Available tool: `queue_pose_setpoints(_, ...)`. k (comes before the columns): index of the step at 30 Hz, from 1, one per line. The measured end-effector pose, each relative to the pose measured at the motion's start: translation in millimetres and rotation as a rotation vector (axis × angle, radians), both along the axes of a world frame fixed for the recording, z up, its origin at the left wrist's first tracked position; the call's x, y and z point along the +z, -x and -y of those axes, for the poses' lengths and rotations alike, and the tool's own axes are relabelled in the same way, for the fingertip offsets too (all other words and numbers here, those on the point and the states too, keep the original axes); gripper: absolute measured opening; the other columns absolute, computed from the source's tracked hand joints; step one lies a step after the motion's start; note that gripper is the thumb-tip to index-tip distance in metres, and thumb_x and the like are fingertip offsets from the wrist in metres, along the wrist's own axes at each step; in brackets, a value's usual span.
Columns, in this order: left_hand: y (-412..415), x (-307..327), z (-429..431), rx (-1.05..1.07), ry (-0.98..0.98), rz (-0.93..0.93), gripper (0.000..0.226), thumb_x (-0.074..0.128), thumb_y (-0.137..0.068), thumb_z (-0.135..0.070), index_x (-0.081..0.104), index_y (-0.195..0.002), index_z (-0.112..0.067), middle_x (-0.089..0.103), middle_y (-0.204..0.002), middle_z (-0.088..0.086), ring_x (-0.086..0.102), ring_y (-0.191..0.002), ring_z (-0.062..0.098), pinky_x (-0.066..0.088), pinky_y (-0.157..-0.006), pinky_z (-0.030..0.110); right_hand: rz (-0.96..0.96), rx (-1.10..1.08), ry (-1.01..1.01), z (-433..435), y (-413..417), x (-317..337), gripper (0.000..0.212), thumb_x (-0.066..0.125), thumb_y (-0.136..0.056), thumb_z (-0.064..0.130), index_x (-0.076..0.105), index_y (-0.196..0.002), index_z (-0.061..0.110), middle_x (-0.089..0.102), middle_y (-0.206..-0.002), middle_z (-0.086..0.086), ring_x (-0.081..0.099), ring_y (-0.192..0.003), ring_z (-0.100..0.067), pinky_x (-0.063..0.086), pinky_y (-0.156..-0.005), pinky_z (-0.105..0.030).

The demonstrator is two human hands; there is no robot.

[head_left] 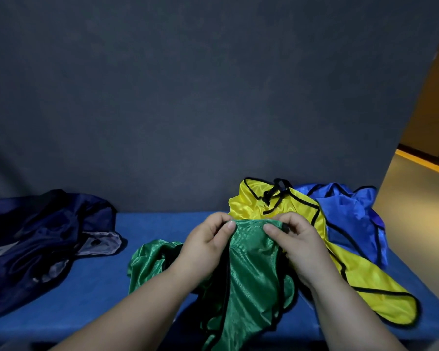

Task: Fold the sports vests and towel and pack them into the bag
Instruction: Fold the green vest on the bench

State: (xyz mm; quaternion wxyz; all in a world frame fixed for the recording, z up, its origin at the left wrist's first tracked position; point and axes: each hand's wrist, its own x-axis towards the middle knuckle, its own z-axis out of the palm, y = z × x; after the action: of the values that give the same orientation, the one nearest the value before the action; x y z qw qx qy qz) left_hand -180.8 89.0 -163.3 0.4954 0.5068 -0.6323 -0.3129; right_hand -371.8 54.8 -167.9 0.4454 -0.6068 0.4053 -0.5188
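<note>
Head view shows me both hands raised a little over the blue table [147, 224], close together in the middle. The left hand [208, 245] pinches the top edge of the green vest [249, 279] between thumb and curled fingers, and the right hand [295, 247] pinches the same edge in the same way, just beside it. Between the two thumbs I see a short piece of this edge stretched flat. The rest of the green vest hangs down from the hands toward the camera, and one part lies on the table under the left forearm. The yellow vest [302, 206] lies behind and to the right of the right hand, touching the green one. The blue vest [350, 219] is further right, partly under the yellow one. The dark navy bag [43, 236] lies crumpled at the left end of the table, well apart from the hands. I count three vests and one bag.
</note>
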Motion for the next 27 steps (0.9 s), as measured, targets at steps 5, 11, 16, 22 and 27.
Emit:
queue_pose_setpoints(5,1.6,-4.1,2.7,0.012,0.008,-0.071,0.028,0.053,-0.079,-0.06,0.06,-0.096,-0.038,0.064,-0.092,0.019,0.06,-0.088,0.041,0.049,-0.085,0.057,0.199,0.133,-0.108,0.5,-9.9,-4.2,0.014,0.072,-0.085,0.018,0.064,-0.086,0.029,0.067,-0.09,-0.013,0.065,-0.083,-0.03,0.051,-0.084,-0.05)
queue_pose_setpoints(11,1.2,-6.2,3.7,-0.043,-0.028,-0.101,0.021,0.068,-0.09,-0.026,0.057,-0.106,-0.032,0.04,-0.055,-0.009,0.033,-0.05,0.007,0.032,-0.054,0.021,0.186,0.153,-0.209,-7.2,-18.3,-3.2,0.016,0.073,-0.077,0.024,0.071,-0.09,0.013,0.073,-0.086,-0.013,0.068,-0.079,-0.027,0.052,-0.08,-0.042)
queue_pose_setpoints(16,-1.4,-10.9,-1.8,-0.147,-0.117,0.158,0.04,0.078,-0.08,-0.013,0.055,-0.105,-0.034,0.053,-0.065,-0.016,0.05,-0.06,0.004,0.043,-0.064,0.02,0.431,0.103,-0.281,-3.6,-18.3,0.9,0.007,0.06,-0.089,0.019,0.061,-0.092,0.012,0.071,-0.075,-0.006,0.068,-0.072,-0.018,0.054,-0.074,-0.036)
queue_pose_setpoints(22,-23.7,-26.3,-2.0,-0.015,-0.132,0.488,0.012,0.054,-0.072,-0.032,0.06,-0.083,-0.032,0.062,-0.077,-0.008,0.059,-0.073,0.014,0.052,-0.071,0.037,0.433,-0.009,-0.218,-0.2,-13.4,3.2,0.009,0.057,-0.096,0.019,0.061,-0.088,0.017,0.067,-0.074,-0.006,0.063,-0.071,-0.021,0.051,-0.077,-0.041)
queue_pose_setpoints(27,-44.6,-15.4,-1.5,0.071,-0.047,0.743,0.013,0.051,-0.075,-0.032,0.057,-0.085,-0.028,0.052,-0.08,-0.012,0.051,-0.078,0.011,0.041,-0.069,0.028,0.388,-0.101,-0.183,2.0,-10.2,3.5,0.026,0.059,-0.095,0.025,0.069,-0.074,0.036,0.068,-0.078,-0.002,0.063,-0.079,-0.021,0.05,-0.084,-0.043)
